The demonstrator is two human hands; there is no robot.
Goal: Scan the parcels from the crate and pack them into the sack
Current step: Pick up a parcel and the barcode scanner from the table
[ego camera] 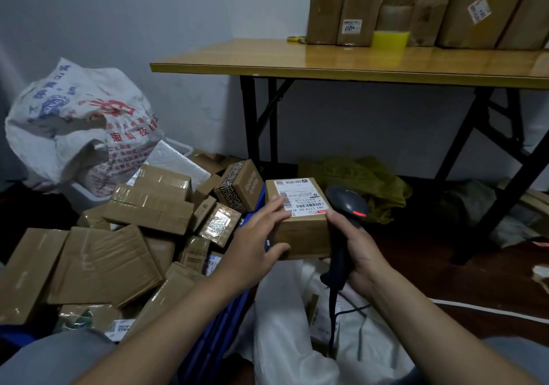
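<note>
Holds a small cardboard parcel (300, 230) up between the blue crate (214, 340), heaped with more boxes, and the open white sack (285, 325) lying below. Grips it with the left hand (252, 236): fingers spread across the top and over a corner of the shipping label (297, 196), thumb pressed against the near face. Wraps the right hand (356, 251) round the handle of a dark barcode scanner (344, 206), with a red light lit at its head, close against the parcel's right side. Looks light, judging by the easy one-handed pinch, and stiff too: square corners, flat faces, no sag. Probably gives a dry, matte hold, slicker only along tape or label paper. Cannot tell the contents, so better treated as breakable. Best taken across two opposite faces, thumb on one and fingers on the other, well clear of the barcode. Calls for sliding the left fingertips off the label before aiming the scanner at it. Once read, should go down flat into the sack, lowered and not dropped, to spare the corners.
</note>
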